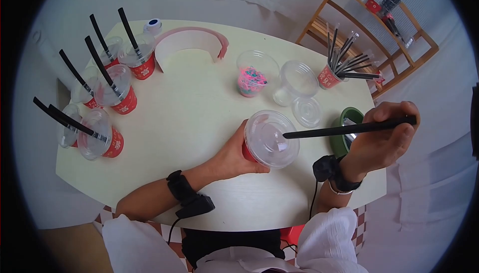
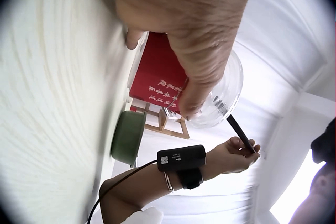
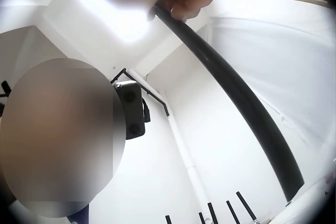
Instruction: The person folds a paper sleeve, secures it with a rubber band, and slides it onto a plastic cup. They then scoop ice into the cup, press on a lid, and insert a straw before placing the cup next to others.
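A red paper cup (image 2: pixel 157 74) with a clear plastic lid (image 1: pixel 272 138) stands on the table, and my left hand (image 1: pixel 232 156) grips its side, thumb toward me. My right hand (image 1: pixel 384 136), raised to the right of the cup, pinches a thick black straw (image 1: pixel 344 130) near its far end. In the head view the straw's other end lies over the middle of the lid; in the left wrist view the straw (image 2: pixel 240 132) slants down to the lid. Whether it has gone through the lid I cannot tell.
Several lidded red cups (image 1: pixel 127 101) with black straws stand at the left. Behind are a curved pink-edged strip (image 1: pixel 192 32) and a clear cup of pink and green bits (image 1: pixel 252 81). Clear lids (image 1: pixel 306 112), a straw-filled cup (image 1: pixel 329 77) and a green bowl (image 1: pixel 339 146) are at the right.
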A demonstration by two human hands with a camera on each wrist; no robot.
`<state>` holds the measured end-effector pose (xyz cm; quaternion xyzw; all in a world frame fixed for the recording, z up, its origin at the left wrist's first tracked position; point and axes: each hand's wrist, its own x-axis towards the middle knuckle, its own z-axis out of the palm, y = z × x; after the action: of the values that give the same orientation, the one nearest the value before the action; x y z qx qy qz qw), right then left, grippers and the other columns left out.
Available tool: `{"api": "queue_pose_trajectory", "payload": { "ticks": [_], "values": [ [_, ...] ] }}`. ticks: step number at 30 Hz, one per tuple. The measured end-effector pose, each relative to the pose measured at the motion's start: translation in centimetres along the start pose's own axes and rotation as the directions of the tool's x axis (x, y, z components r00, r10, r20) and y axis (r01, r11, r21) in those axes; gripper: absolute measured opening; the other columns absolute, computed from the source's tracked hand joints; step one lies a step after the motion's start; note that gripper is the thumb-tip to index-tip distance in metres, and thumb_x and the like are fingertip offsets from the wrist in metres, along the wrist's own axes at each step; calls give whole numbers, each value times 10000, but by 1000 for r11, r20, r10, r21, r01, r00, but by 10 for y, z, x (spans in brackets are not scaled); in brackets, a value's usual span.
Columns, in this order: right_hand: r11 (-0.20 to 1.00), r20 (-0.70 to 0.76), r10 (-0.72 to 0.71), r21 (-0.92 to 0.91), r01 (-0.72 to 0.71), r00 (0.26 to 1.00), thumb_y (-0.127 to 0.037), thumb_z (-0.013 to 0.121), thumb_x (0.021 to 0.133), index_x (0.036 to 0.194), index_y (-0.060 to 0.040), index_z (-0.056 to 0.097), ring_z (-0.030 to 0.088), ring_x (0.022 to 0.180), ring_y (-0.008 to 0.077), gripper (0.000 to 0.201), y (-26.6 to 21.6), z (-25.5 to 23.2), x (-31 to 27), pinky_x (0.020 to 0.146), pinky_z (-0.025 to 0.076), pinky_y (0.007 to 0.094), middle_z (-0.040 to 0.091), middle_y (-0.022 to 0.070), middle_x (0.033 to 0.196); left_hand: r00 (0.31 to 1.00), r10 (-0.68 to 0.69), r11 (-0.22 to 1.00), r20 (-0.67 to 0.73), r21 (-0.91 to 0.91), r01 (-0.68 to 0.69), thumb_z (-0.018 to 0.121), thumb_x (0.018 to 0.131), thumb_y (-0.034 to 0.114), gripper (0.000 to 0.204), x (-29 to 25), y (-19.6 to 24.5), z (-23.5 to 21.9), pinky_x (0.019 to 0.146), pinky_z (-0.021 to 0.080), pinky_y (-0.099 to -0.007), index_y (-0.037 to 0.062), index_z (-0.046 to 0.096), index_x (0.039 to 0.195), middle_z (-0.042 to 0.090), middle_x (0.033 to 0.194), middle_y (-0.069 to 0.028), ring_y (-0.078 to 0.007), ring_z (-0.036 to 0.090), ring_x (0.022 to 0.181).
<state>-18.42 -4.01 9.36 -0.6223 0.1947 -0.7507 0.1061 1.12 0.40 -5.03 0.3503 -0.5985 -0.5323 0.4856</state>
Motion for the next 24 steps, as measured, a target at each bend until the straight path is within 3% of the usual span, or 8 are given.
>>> {"api": "queue_pose_trajectory", "payload": {
  "ticks": [5, 8, 13, 16, 21, 24],
  "values": [
    [993, 151, 95, 61, -106, 984, -406, 470, 946, 1045, 16, 495, 485, 516, 78, 434, 8, 10, -7, 433, 354, 172, 567, 88, 690, 999, -29, 996, 18, 82, 27, 867, 566, 145, 994, 0, 3, 1, 1030, 347, -378, 47, 264, 1350, 413, 1306, -123, -236, 400, 1242],
    [972, 320, 198, 59, -228, 926, -389, 494, 940, 1024, 25, 516, 503, 532, 81, 423, 7, 8, -6, 441, 368, 167, 579, 86, 714, 998, -54, 994, 33, 99, 51, 867, 567, 142, 990, -1, 4, 2, 1029, 349, -371, 44, 268, 1349, 416, 1302, -122, -234, 408, 1237],
    [899, 399, 316, 165, -406, 861, -273, 539, 933, 984, 27, 544, 514, 604, 51, 305, 12, 11, -8, 475, 387, 166, 592, 54, 760, 995, -68, 996, 68, 55, 65, 875, 562, 151, 1011, 1, 9, 6, 1030, 351, -359, 39, 264, 1360, 413, 1308, -116, -223, 423, 1228],
    [902, 440, 347, 87, -423, 829, -231, 553, 929, 948, 7, 549, 507, 583, 38, 239, 9, 7, -3, 493, 392, 167, 597, 33, 744, 993, -93, 995, 70, 42, 90, 880, 555, 158, 1039, 0, 3, 5, 1024, 362, -356, 40, 251, 1374, 416, 1310, -108, -215, 429, 1226],
    [856, 478, 402, 106, -506, 781, -188, 588, 907, 930, 2, 553, 534, 593, 42, 194, 8, 4, 2, 490, 421, 182, 582, 18, 739, 994, -112, 990, 14, 92, 110, 879, 540, 146, 1083, -1, 2, 4, 1013, 383, -358, 41, 224, 1396, 438, 1300, -103, -215, 454, 1203],
    [818, 516, 465, 61, -572, 719, -151, 606, 880, 899, 2, 548, 557, 581, 57, 165, 9, 8, 0, 485, 435, 211, 587, 35, 714, 975, -220, 972, 22, -84, 221, 873, 527, 130, 1094, 1, -11, -2, 1016, 386, -363, 49, 220, 1400, 449, 1298, -102, -218, 474, 1184]
  ]
}}
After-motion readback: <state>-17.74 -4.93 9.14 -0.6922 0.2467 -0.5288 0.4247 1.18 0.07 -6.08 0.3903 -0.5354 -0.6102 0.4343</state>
